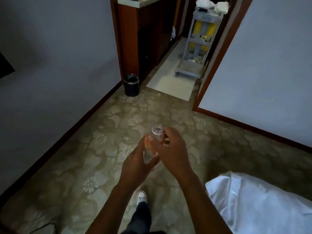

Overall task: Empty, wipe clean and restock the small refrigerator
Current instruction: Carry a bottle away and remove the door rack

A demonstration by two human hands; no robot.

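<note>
Left hand (138, 159) is grasping a clear bottle (152, 146) at mid-body; right hand (172, 147) is gripping near its neck, above open carpet (101, 132) between wall baseboard (94, 112) and bed corner (253, 200).

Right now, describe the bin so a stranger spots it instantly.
Find the dark wooden cabinet against the left wall. At its foot, where patterned carpet meets the pale tiled strip, stands the bin: a small black cylinder with a clear liner, the only round thing there.
</note>
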